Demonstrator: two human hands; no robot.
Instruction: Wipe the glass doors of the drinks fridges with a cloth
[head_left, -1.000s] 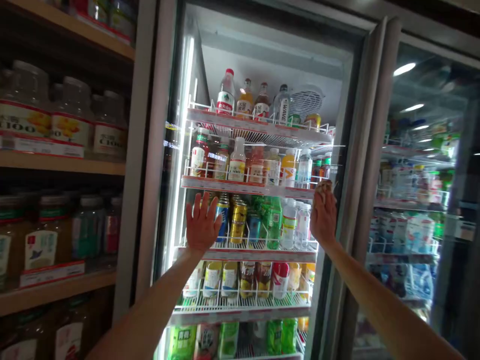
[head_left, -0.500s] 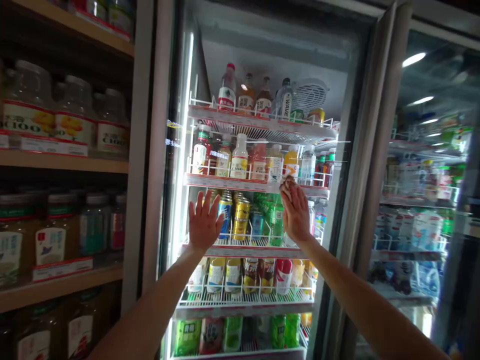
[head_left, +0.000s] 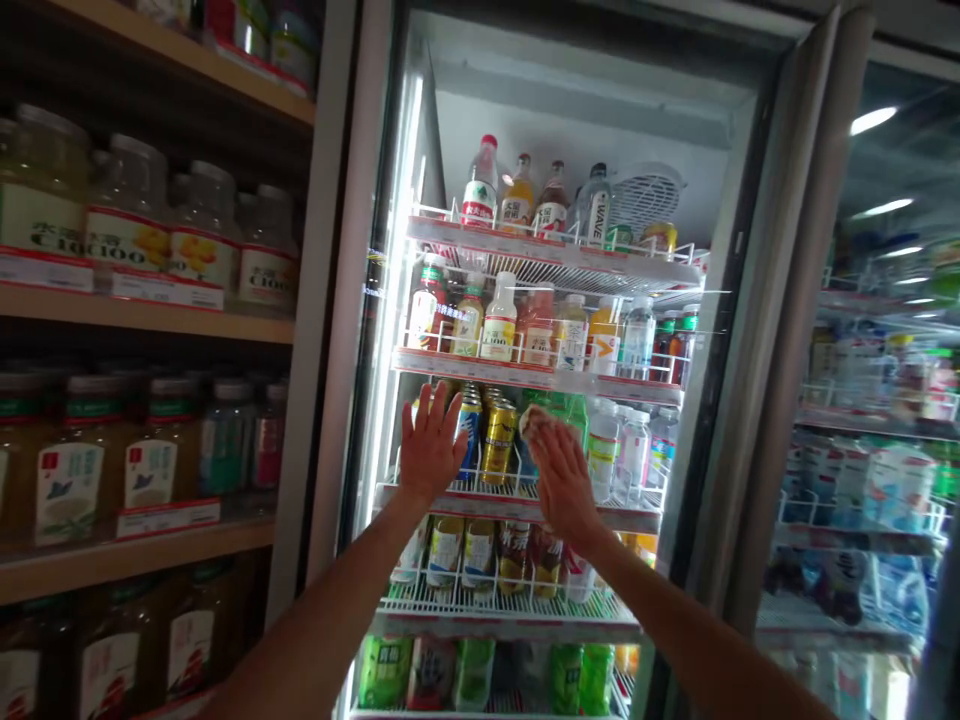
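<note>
While the cloth (head_left: 529, 420) peeps out past the right hand's (head_left: 562, 478) fingertips, that hand's fingers lie close together; whether they pinch it I cannot tell. It looks soft and light, best held bunched under the fingers. Nearby, the left hand (head_left: 433, 448) is spread, facing the glass door (head_left: 592, 110); behind the glass, between both hands, stands a gold can (head_left: 498, 446).

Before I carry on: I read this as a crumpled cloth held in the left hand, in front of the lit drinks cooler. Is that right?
Not quite: the hand is wrong. The head view shows the crumpled cloth held in the right hand, in front of the lit drinks cooler.
</note>
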